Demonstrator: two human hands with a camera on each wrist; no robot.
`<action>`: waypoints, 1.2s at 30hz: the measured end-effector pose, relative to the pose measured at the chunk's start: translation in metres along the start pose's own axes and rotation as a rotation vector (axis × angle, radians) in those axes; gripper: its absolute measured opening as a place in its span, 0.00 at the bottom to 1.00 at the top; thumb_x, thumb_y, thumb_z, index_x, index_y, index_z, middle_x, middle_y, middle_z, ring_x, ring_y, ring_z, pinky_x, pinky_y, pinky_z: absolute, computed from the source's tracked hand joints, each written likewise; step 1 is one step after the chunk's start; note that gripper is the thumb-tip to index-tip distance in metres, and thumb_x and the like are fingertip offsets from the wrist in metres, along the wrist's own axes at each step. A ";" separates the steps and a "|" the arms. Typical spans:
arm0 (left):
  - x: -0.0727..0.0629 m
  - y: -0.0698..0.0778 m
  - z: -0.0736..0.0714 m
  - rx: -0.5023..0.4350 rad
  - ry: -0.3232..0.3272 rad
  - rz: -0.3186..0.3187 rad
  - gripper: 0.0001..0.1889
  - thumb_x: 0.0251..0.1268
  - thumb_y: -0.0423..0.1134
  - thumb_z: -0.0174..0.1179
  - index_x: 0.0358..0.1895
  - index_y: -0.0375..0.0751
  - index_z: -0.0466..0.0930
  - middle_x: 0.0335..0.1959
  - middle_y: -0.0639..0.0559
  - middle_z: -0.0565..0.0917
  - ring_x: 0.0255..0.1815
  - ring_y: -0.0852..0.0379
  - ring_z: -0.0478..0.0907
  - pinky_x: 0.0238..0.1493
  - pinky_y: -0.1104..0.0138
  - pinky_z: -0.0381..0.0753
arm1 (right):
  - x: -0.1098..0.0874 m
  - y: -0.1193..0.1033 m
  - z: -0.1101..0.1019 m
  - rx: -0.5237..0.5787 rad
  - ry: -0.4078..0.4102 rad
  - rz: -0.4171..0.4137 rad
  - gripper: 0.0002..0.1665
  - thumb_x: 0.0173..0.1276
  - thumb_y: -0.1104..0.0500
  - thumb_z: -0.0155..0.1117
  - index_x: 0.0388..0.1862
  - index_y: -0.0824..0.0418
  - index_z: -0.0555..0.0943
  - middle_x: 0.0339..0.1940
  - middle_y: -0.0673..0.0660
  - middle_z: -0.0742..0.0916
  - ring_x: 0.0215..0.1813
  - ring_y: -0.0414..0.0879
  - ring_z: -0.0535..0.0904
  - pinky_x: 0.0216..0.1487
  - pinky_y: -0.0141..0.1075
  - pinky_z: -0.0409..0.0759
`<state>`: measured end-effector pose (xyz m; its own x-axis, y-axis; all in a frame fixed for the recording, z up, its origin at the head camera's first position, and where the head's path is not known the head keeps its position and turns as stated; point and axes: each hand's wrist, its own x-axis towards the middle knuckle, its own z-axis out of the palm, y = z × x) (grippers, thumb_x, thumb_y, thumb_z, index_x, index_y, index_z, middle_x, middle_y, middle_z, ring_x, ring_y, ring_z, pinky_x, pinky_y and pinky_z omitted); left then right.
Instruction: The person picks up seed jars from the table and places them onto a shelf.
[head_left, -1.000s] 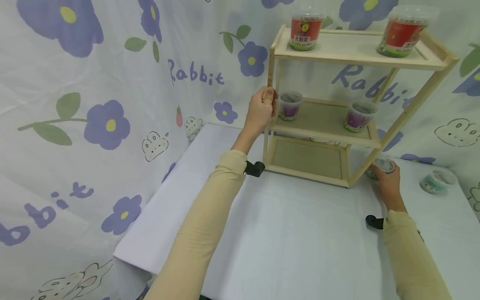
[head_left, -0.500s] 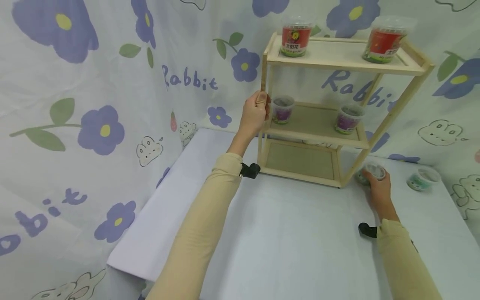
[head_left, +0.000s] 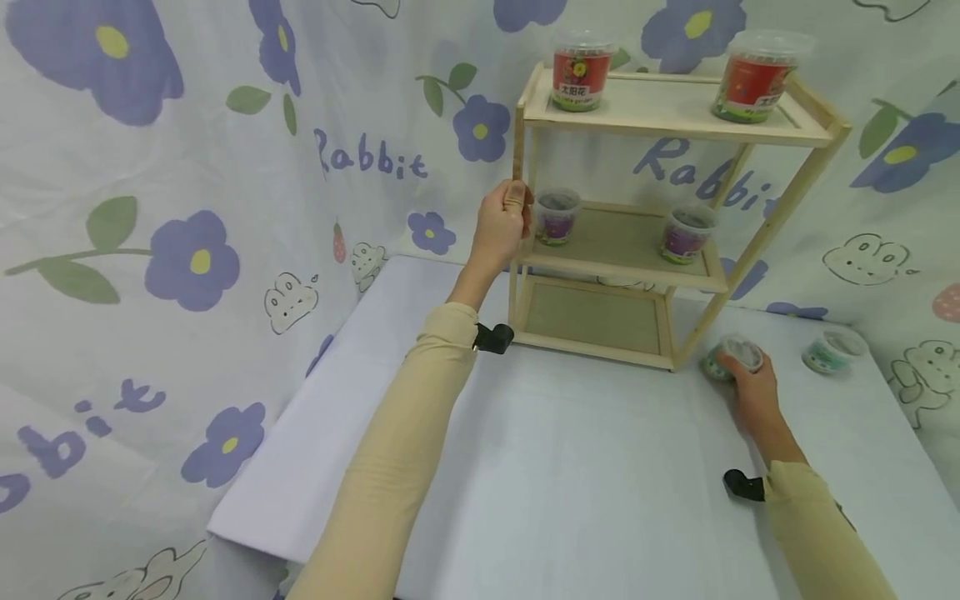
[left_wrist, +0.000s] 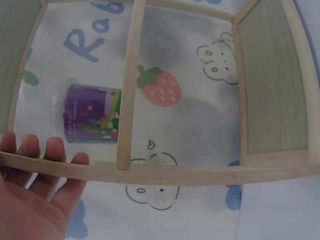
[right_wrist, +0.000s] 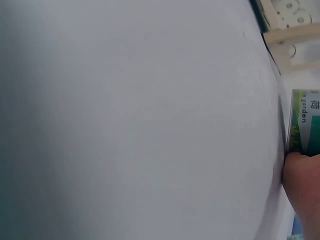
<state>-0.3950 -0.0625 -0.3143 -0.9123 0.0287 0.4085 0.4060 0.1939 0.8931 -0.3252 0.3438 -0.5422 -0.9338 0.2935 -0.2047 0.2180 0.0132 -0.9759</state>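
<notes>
My left hand [head_left: 502, 218] grips the front left post of a three-tier wooden shelf [head_left: 600, 346]. In the left wrist view its fingers [left_wrist: 55, 148] wrap over that post, beside a purple-labelled cup [left_wrist: 92, 112] on the middle tier. Low on the table, just right of the shelf's front right foot, my right hand [head_left: 756, 396] holds a clear-lidded plastic cup [head_left: 718, 365] with a green label. The right wrist view catches only part of this green cup [right_wrist: 306, 120] and of the thumb [right_wrist: 302, 175] at its right edge.
Two red-labelled cups, one left [head_left: 581, 77] and one right [head_left: 752, 85], stand on the top tier. Another purple cup [head_left: 686, 236] is at the middle tier's right. A second green cup [head_left: 831, 352] sits on the white table [head_left: 570, 467] farther right. Patterned cloth [head_left: 360, 83] hangs behind.
My right hand has brought the green cup slightly toward the table's front, beside the shelf's foot. The left hand keeps its grip on the post. The head view has shifted a little right.
</notes>
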 end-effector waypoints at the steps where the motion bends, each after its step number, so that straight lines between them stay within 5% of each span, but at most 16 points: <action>1: 0.000 0.000 0.000 0.001 0.002 -0.002 0.31 0.79 0.56 0.36 0.44 0.27 0.73 0.25 0.50 0.71 0.23 0.56 0.71 0.33 0.64 0.79 | -0.004 0.000 0.000 -0.006 -0.013 -0.004 0.54 0.73 0.46 0.60 0.81 0.56 0.36 0.81 0.60 0.47 0.79 0.47 0.47 0.76 0.29 0.49; 17: 0.001 0.001 0.000 0.002 0.015 -0.018 0.27 0.79 0.55 0.37 0.42 0.31 0.73 0.24 0.50 0.72 0.22 0.56 0.71 0.32 0.64 0.78 | -0.062 -0.014 0.011 -0.179 -0.195 -0.039 0.54 0.77 0.41 0.53 0.80 0.63 0.32 0.79 0.70 0.46 0.80 0.61 0.45 0.78 0.44 0.50; 22: 0.000 0.000 0.000 0.023 0.025 0.006 0.26 0.80 0.54 0.36 0.40 0.33 0.73 0.23 0.50 0.72 0.21 0.57 0.71 0.30 0.66 0.77 | -0.071 -0.021 0.019 -0.186 -0.235 -0.086 0.52 0.77 0.45 0.55 0.80 0.63 0.35 0.76 0.68 0.53 0.75 0.55 0.54 0.76 0.35 0.57; 27: 0.000 0.000 -0.001 0.036 0.028 0.017 0.27 0.80 0.54 0.36 0.40 0.32 0.73 0.23 0.51 0.72 0.21 0.57 0.71 0.29 0.67 0.77 | -0.076 -0.029 0.029 -0.193 -0.251 -0.148 0.49 0.77 0.51 0.57 0.80 0.65 0.40 0.67 0.56 0.63 0.60 0.36 0.64 0.57 0.18 0.68; 36: 0.001 0.000 0.000 0.001 0.015 -0.007 0.27 0.79 0.54 0.37 0.42 0.31 0.73 0.23 0.50 0.72 0.22 0.57 0.71 0.30 0.67 0.77 | -0.078 -0.043 0.048 -0.219 -0.292 -0.238 0.46 0.76 0.54 0.58 0.80 0.66 0.44 0.64 0.52 0.67 0.56 0.33 0.65 0.50 0.19 0.68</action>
<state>-0.3955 -0.0623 -0.3139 -0.9144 0.0129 0.4046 0.3992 0.1948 0.8959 -0.2759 0.2742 -0.4880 -0.9995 -0.0249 -0.0201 0.0130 0.2595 -0.9657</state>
